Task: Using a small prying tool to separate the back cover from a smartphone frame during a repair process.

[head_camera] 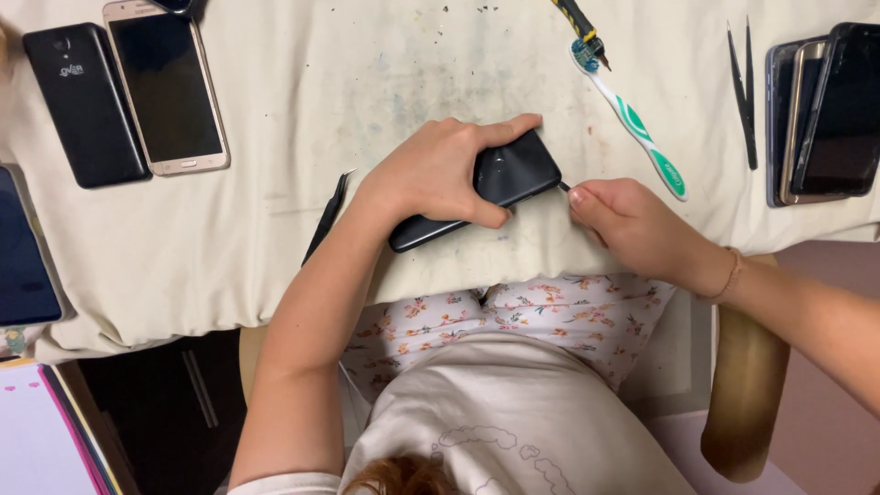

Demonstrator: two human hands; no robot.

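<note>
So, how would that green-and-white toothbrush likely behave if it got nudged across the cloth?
The green-and-white plastic toothbrush looks slim and light, so it would probably slide or pivot easily. Its flattish handle seems unlikely to roll far, and the cream cloth should add some drag.

The person wears a pale short-sleeved top with outlined clouds, floral-printed trousers, and a thin bracelet (731,275) on the right wrist; both forearms are bare.

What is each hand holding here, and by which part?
The left hand clamps the black slab-shaped phone across its middle, pressing it onto the cream cloth. The right hand pinches a thin dark tool, its tip at the phone's end.
</note>
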